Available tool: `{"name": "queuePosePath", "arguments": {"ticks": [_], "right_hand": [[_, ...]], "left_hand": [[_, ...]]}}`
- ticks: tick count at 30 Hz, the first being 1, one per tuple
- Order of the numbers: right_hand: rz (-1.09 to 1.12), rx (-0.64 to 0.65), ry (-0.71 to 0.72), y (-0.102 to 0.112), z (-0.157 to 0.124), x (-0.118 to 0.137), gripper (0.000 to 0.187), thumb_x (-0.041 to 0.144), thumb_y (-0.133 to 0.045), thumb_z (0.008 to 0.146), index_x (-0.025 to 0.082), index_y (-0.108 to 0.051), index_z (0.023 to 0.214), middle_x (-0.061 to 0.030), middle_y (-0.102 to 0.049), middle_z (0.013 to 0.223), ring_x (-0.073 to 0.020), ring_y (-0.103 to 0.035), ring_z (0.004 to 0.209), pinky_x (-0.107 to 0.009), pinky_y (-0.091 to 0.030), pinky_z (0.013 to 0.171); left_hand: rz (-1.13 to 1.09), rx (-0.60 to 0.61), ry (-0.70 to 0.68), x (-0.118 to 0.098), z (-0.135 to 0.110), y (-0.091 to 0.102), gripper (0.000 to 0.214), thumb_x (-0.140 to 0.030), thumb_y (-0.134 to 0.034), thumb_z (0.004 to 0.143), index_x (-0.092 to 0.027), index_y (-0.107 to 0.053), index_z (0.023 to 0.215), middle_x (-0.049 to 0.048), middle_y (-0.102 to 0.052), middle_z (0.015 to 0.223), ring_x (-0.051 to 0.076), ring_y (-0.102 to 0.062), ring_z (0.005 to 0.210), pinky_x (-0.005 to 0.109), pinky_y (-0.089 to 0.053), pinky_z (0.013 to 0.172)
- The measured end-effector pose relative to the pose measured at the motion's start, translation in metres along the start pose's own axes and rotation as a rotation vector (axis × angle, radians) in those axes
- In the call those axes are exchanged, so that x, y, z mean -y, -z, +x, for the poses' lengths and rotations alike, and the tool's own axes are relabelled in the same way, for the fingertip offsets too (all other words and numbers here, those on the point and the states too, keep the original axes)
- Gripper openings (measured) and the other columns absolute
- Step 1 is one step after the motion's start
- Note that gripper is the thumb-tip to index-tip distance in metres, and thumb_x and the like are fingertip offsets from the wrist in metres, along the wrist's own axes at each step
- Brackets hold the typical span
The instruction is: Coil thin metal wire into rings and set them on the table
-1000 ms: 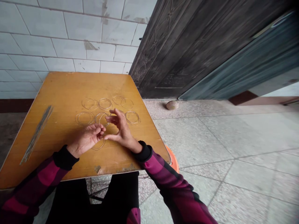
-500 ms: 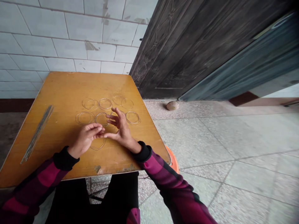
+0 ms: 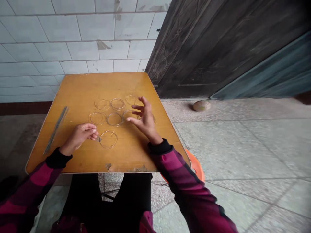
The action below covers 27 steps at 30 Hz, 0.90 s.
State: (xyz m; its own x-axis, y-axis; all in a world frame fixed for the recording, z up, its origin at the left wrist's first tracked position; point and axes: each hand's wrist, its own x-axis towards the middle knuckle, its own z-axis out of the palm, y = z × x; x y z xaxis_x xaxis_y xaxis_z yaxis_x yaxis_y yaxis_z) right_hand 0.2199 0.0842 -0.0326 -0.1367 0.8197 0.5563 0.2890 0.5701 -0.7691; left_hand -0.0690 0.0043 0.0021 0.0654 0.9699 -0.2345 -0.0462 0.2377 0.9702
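Note:
My left hand (image 3: 84,134) is over the front left part of the wooden table, fingertips pinched together. Anything between them is too small or hidden to make out. Just right of those fingertips, a thin wire ring (image 3: 108,148) lies on the tabletop. My right hand (image 3: 145,122) hovers farther right, palm turned left, with fingers curved apart and nothing held. It partly covers some of the wire rings behind it. Several more rings lie in two rows, among them a front-row wire ring (image 3: 115,125) and a back-row wire ring (image 3: 118,109).
A bundle of straight wires (image 3: 56,128) rests along the left side of the table (image 3: 82,89). White wall tiles (image 3: 94,27) meet its far edge. An orange stool (image 3: 198,168) shows beneath the right edge. A rounded stone (image 3: 201,105) sits on the floor by the dark door (image 3: 194,58).
My hands have drawn apart: the left moved left off the front ring, the right moved right and away, its fingers still spread. The view has shifted slightly.

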Motion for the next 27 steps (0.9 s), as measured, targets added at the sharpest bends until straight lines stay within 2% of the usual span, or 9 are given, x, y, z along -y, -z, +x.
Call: {"name": "queuePosePath", "arguments": {"ticks": [6, 10, 13, 19, 24, 27], "right_hand": [[-0.054, -0.013, -0.024, 0.003, 0.005, -0.014, 0.106, 0.061, -0.078, 0.068, 0.033, -0.021, 0.152, -0.0149, -0.033, 0.15, -0.0283, -0.062, 0.105, -0.046, -0.061, 0.08], [-0.057, -0.017, -0.029, 0.003, 0.007, -0.019, 0.104, 0.059, -0.079, 0.069, 0.033, -0.022, 0.151, -0.0148, -0.033, 0.151, -0.0276, -0.062, 0.103, -0.047, -0.061, 0.079], [-0.064, -0.014, -0.021, 0.004, 0.007, -0.02, 0.104, 0.057, -0.079, 0.069, 0.033, -0.021, 0.152, -0.015, -0.032, 0.152, -0.0269, -0.063, 0.1, -0.046, -0.062, 0.078], [-0.125, 0.005, -0.011, 0.006, 0.007, -0.019, 0.096, 0.054, -0.072, 0.078, 0.032, -0.017, 0.154, -0.0159, -0.032, 0.152, -0.0256, -0.063, 0.1, -0.045, -0.062, 0.078], [-0.163, 0.012, -0.022, 0.007, 0.007, -0.019, 0.092, 0.06, -0.068, 0.08, 0.029, -0.019, 0.152, -0.0174, -0.036, 0.148, -0.0259, -0.065, 0.099, -0.044, -0.063, 0.076], [-0.175, -0.019, -0.042, 0.007, 0.007, -0.021, 0.086, 0.059, -0.067, 0.081, 0.028, -0.025, 0.149, -0.018, -0.039, 0.145, -0.0261, -0.067, 0.096, -0.043, -0.064, 0.072]], "left_hand": [[0.092, 0.081, 0.126, 0.015, -0.004, -0.012, 0.025, -0.024, -0.082, 0.065, -0.012, -0.067, 0.08, 0.0068, -0.073, 0.066, 0.014, -0.065, 0.053, 0.025, -0.052, 0.052], [0.173, 0.053, 0.09, 0.018, -0.001, -0.017, 0.018, -0.02, -0.08, 0.065, -0.014, -0.067, 0.077, 0.0051, -0.072, 0.063, 0.014, -0.064, 0.05, 0.024, -0.05, 0.05], [0.313, 0.012, 0.055, 0.018, 0.0, -0.016, 0.014, -0.017, -0.077, 0.064, -0.016, -0.068, 0.074, 0.0026, -0.069, 0.057, 0.015, -0.061, 0.046, 0.024, -0.049, 0.047], [0.644, -0.066, -0.181, 0.012, 0.0, -0.003, 0.014, -0.025, -0.072, 0.068, -0.018, -0.071, 0.079, 0.0042, -0.074, 0.073, 0.017, -0.066, 0.057, 0.025, -0.051, 0.052], [0.714, -0.071, -0.184, 0.003, -0.002, 0.009, 0.023, -0.034, -0.059, 0.077, -0.016, -0.068, 0.087, 0.0046, -0.072, 0.074, 0.018, -0.068, 0.064, 0.029, -0.054, 0.063], [0.898, -0.143, -0.246, -0.003, -0.006, 0.027, 0.025, -0.036, -0.055, 0.08, -0.017, -0.069, 0.088, 0.0059, -0.072, 0.078, 0.02, -0.067, 0.071, 0.03, -0.052, 0.067]]}}
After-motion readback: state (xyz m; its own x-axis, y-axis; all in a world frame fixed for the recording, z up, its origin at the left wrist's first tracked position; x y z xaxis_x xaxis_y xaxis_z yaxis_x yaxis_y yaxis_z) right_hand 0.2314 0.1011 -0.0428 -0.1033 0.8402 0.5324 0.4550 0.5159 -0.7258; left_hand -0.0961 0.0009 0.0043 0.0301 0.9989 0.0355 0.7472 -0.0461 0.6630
